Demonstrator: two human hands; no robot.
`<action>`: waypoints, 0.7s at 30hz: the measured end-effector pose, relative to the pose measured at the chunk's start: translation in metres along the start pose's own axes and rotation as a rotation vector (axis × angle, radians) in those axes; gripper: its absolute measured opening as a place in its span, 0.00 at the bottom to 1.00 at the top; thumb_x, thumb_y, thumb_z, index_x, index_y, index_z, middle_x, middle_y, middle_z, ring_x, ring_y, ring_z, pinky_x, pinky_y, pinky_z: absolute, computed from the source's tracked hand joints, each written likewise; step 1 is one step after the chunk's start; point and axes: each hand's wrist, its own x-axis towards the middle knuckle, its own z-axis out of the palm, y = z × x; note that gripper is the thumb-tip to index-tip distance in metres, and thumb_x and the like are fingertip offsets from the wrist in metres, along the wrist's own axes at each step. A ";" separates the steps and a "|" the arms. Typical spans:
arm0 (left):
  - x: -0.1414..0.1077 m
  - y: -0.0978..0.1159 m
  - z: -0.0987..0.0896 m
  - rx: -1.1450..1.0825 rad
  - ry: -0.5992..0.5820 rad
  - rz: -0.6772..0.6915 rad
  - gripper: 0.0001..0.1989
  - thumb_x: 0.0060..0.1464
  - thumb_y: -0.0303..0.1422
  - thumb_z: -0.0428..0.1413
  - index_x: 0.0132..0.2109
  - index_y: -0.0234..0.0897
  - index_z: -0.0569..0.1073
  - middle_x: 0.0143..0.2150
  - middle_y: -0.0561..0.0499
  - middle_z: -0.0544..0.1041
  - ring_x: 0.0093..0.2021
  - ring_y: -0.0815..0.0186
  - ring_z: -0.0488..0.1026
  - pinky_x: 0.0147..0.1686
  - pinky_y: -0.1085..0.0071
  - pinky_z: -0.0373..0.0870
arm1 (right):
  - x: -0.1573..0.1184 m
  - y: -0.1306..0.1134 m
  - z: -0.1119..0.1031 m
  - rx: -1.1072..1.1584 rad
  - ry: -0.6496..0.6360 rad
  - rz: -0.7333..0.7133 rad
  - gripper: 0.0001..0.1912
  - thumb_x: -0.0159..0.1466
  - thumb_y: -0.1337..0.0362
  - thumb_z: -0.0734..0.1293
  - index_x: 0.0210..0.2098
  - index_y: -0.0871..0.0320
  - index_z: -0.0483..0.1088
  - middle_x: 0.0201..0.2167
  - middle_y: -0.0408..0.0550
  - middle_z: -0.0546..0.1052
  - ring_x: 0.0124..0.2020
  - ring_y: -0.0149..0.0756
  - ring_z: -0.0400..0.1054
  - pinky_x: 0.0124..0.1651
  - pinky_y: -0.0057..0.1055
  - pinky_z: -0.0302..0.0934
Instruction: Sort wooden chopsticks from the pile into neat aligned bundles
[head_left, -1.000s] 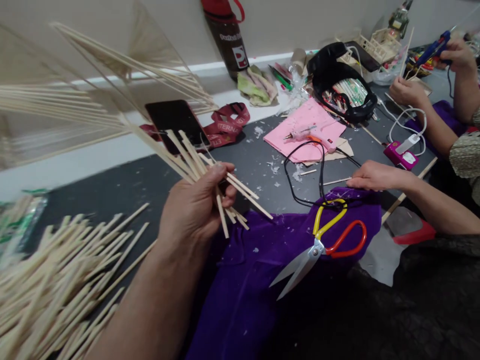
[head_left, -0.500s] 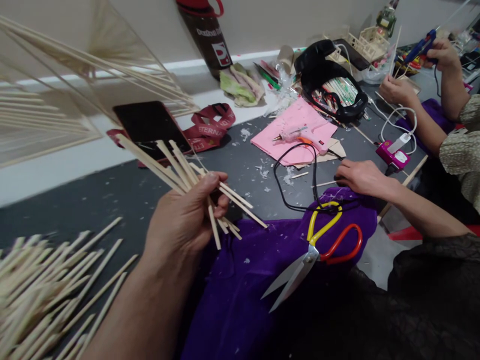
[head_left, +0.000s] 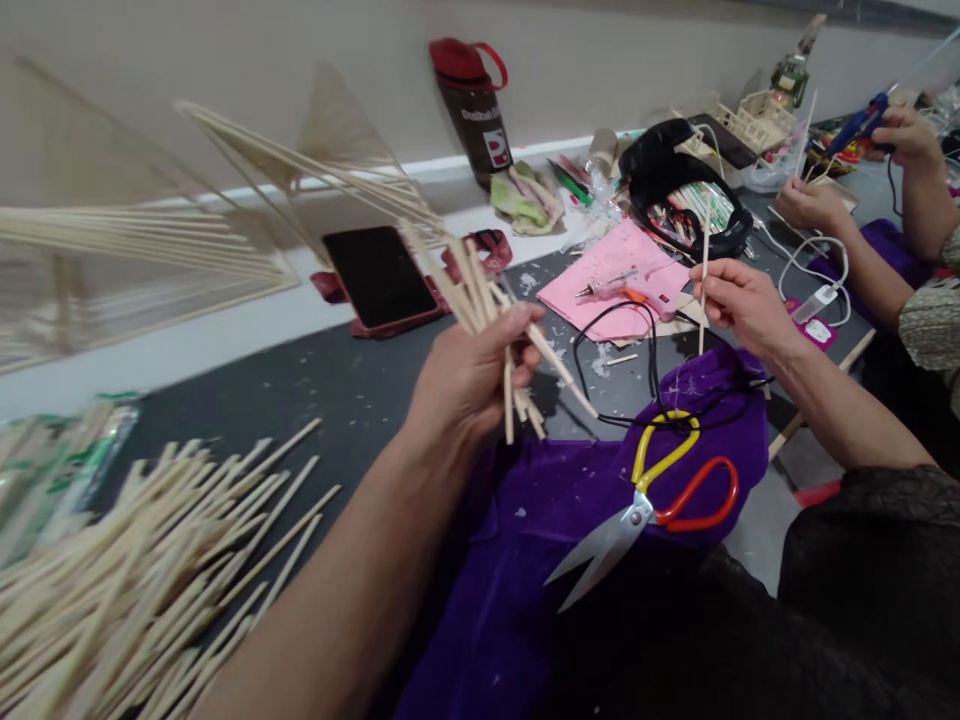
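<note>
My left hand [head_left: 476, 375] is closed around a bundle of thin wooden sticks [head_left: 471, 285], whose ends fan out above and below the fist. One of them juts lower right over the table edge. Between thumb and fingers, my right hand [head_left: 739, 305] pinches a single wooden stick [head_left: 706, 250], held nearly upright. Below the hands a purple cloth [head_left: 517, 560] is spread, and scissors [head_left: 636, 515] with one yellow and one red handle lie on it, blades partly apart. A pink glue gun [head_left: 637, 290] rests on a folded pink sheet [head_left: 574, 295] beyond.
Loose sticks [head_left: 150, 570] are heaped at lower left beside plastic-wrapped packs [head_left: 60, 470]. A stick frame [head_left: 247, 260] stands near the wall. A phone [head_left: 381, 275], a bottle [head_left: 472, 115], a black headset-like item [head_left: 675, 190] and cords are around. A co-worker's hand [head_left: 911, 135] holds a blue glue gun [head_left: 855, 130].
My right hand has risen from the purple cloth and table with a stick held upright. The view has shifted left. My left hand still grips its bundle and appears farther right.
</note>
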 end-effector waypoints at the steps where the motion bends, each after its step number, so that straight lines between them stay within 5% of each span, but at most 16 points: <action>1: 0.007 0.003 0.008 -0.005 -0.017 0.043 0.03 0.46 0.27 0.62 0.28 0.30 0.76 0.18 0.54 0.68 0.15 0.76 0.62 0.09 0.82 0.51 | 0.001 -0.003 0.006 0.016 -0.017 -0.015 0.14 0.55 0.58 0.69 0.38 0.59 0.70 0.27 0.39 0.70 0.18 0.21 0.55 0.19 0.23 0.45; 5: 0.037 0.009 0.031 0.059 0.008 0.162 0.04 0.45 0.27 0.63 0.30 0.31 0.75 0.18 0.57 0.67 0.15 0.76 0.61 0.10 0.80 0.48 | 0.003 -0.014 0.029 -0.003 -0.096 -0.071 0.13 0.56 0.58 0.70 0.36 0.59 0.70 0.23 0.38 0.69 0.18 0.21 0.55 0.19 0.22 0.46; 9: 0.051 0.006 0.029 0.151 0.023 0.216 0.07 0.43 0.27 0.63 0.33 0.32 0.75 0.17 0.58 0.67 0.14 0.76 0.59 0.11 0.79 0.48 | 0.004 -0.024 0.050 0.006 -0.192 -0.111 0.11 0.58 0.58 0.69 0.32 0.59 0.67 0.22 0.38 0.69 0.17 0.20 0.55 0.19 0.22 0.48; 21: 0.028 0.013 0.015 0.093 -0.032 0.258 0.12 0.37 0.31 0.68 0.27 0.32 0.72 0.17 0.57 0.67 0.15 0.77 0.61 0.11 0.80 0.52 | 0.031 -0.026 0.121 -0.153 -0.502 -0.096 0.13 0.65 0.64 0.62 0.24 0.59 0.61 0.17 0.35 0.59 0.18 0.22 0.50 0.21 0.23 0.44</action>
